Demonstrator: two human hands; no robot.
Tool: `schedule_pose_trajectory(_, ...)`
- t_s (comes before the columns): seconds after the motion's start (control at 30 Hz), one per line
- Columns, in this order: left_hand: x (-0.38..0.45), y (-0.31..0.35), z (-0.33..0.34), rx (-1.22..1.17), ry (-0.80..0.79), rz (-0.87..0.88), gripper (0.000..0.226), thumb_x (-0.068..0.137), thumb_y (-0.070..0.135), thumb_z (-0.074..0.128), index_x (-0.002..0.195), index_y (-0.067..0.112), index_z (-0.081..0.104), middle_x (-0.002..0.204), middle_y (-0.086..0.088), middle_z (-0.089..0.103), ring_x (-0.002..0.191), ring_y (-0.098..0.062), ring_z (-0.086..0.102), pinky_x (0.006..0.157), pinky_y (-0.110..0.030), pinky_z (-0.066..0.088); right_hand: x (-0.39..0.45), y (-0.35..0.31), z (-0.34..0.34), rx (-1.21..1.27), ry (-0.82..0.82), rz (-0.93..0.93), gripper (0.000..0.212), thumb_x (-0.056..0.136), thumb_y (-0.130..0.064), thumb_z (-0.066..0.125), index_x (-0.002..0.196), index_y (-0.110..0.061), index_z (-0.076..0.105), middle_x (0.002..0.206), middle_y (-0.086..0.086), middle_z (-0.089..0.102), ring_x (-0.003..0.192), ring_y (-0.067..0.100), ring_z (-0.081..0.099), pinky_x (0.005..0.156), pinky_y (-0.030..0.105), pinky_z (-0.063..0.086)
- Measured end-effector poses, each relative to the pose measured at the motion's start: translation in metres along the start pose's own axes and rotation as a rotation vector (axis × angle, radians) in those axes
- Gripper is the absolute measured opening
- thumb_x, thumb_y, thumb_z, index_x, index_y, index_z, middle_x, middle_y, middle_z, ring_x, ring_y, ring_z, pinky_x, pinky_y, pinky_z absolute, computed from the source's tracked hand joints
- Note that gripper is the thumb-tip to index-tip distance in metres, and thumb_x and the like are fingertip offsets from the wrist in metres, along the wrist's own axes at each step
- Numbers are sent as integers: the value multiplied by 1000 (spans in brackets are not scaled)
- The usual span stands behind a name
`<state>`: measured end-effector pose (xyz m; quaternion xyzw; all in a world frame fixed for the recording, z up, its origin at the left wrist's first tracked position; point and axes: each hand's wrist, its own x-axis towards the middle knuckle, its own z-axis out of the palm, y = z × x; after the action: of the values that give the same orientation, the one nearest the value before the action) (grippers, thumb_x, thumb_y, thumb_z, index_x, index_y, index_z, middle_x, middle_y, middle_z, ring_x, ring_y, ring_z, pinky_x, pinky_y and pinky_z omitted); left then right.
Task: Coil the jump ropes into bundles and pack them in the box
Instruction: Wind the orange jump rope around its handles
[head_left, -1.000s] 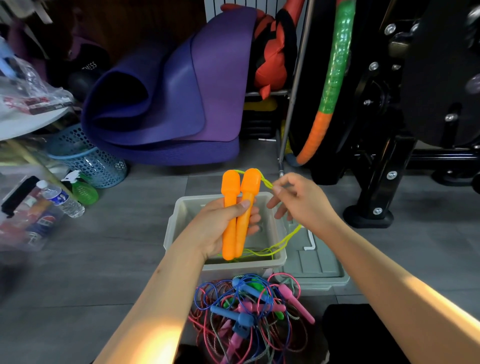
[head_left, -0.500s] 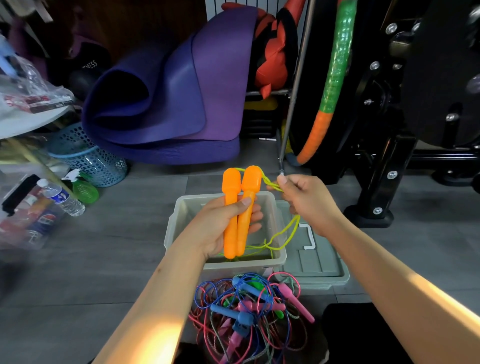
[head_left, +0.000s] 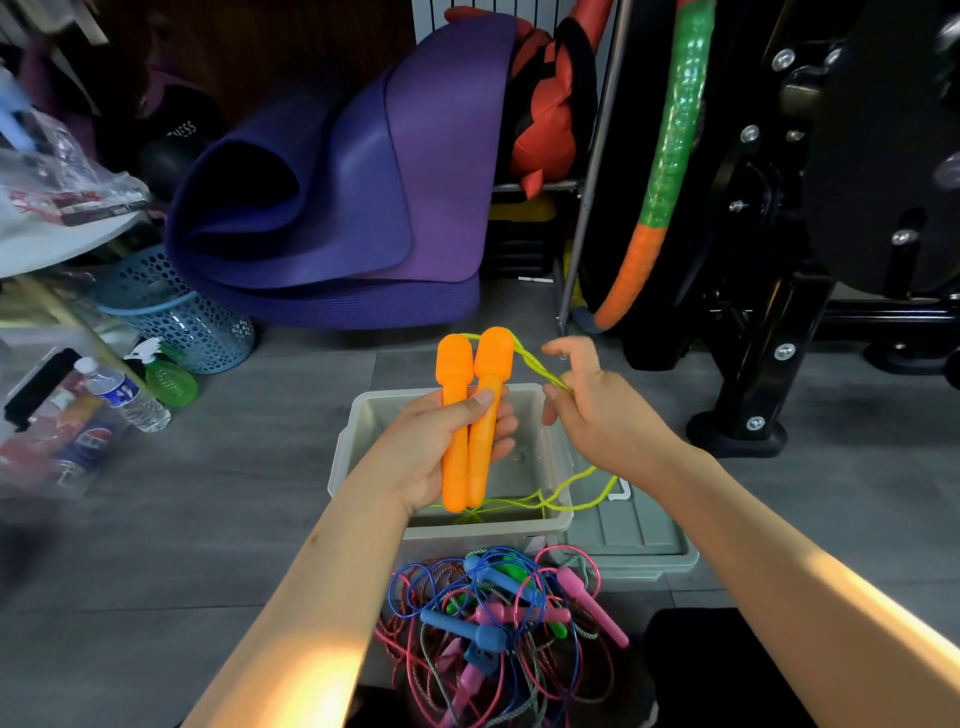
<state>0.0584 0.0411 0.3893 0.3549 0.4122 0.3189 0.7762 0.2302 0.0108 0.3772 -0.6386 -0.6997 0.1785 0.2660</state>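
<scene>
Head view, looking down over the floor. The left hand (head_left: 434, 457) grips two orange handles (head_left: 470, 415) side by side and upright, thumb pressed across their fronts, fingers curled behind — the pair held above the open grey box (head_left: 558, 488). From the handle tops a yellow-green cord (head_left: 535, 364) runs to the right hand (head_left: 597, 415), which holds it in curled fingers with the index finger raised; the cord then hangs below the wrist and loops back across the box's near rim to the handle bottoms. The box lid (head_left: 639, 535) lies flat, touching the box's right side. Nearer the person, a tangled pile of jump ropes (head_left: 498, 623) — blue, pink and green handles — rests on the floor just beside the box. Behind: a folded purple mat (head_left: 363, 171), a blue perforated basket (head_left: 176, 312).
</scene>
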Motion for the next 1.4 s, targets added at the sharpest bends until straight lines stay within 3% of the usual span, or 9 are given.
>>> schedule_pose_trajectory(0.2, 2, 0, -1, 9, 0, 34, 14, 95, 8, 50, 99, 6, 63, 74, -5, 70, 65, -12, 69, 59, -25, 58, 0, -2, -1, 15, 125, 118, 12, 98, -22, 41, 106, -16, 45, 82, 8, 67, 73, 27, 60, 68, 40, 49)
schedule_pose_trajectory(0.3, 3, -2, -1, 33, 20, 66, 14, 95, 8, 50, 98, 7, 63, 79, -6, 69, 65, -11, 69, 60, -24, 58, 1, -2, -1, 144, 181, 196, 7, 94, -26, 51, 95, -22, 57, 70, 0, 67, 56, 4, 56, 59, 29, 45)
schedule_pose_trajectory(0.5, 9, -12, 0, 96, 101, 157, 13, 94, 10, 53, 104, 6, 62, 83, -7, 66, 67, -12, 61, 57, -24, 50, 1, -5, -1, 246, 62, 262, 5, 89, -27, 59, 88, -28, 64, 68, -6, 70, 47, -4, 51, 63, 26, 47)
schedule_pose_trajectory(0.6, 11, -12, -1, 94, 158, 199, 11, 95, 11, 54, 101, 7, 62, 81, -6, 67, 67, -13, 60, 59, -25, 50, -2, -12, 0, 58, 14, 183, 13, 89, -29, 59, 99, -28, 67, 85, -8, 70, 62, 0, 54, 62, 20, 40)
schedule_pose_trajectory(0.73, 12, -13, -4, 125, 186, 211, 11, 96, 11, 53, 100, 7, 62, 82, -5, 67, 68, -14, 60, 59, -24, 51, -7, -17, 10, -257, 21, 20, 27, 95, -23, 50, 117, -22, 63, 106, 1, 62, 99, 24, 56, 75, 31, 41)
schedule_pose_trajectory(0.9, 10, -13, -4, 328, 113, 198, 12, 96, 6, 50, 92, 10, 60, 75, -4, 62, 61, -8, 58, 55, -20, 50, -3, -13, 10, -333, 138, -310, 4, 73, -8, 61, 75, -12, 63, 71, 3, 57, 64, 28, 57, 51, 25, 37)
schedule_pose_trajectory(1.0, 7, -11, -5, 413, 16, 118, 13, 96, 5, 49, 92, 12, 58, 78, -4, 61, 61, -7, 58, 55, -20, 49, 3, -9, 4, -295, 61, -361, 6, 79, -11, 59, 74, -12, 63, 74, 3, 55, 68, 24, 54, 54, 36, 48)
schedule_pose_trajectory(1.1, 1, -11, -6, 456, -128, 17, 12, 96, 4, 49, 96, 14, 55, 80, -5, 61, 63, -9, 57, 56, -21, 49, 5, -8, -3, -217, 36, -387, 11, 81, -12, 57, 77, -12, 66, 76, 3, 55, 73, 15, 46, 60, 35, 45)
schedule_pose_trajectory(1.4, -5, -11, -7, 689, -328, -99, 10, 96, 19, 52, 90, 14, 57, 74, -3, 60, 59, -7, 55, 53, -20, 46, 0, -11, -6, 11, -12, -335, 15, 74, -18, 65, 83, -20, 77, 79, -3, 57, 75, 3, 48, 66, 8, 36)
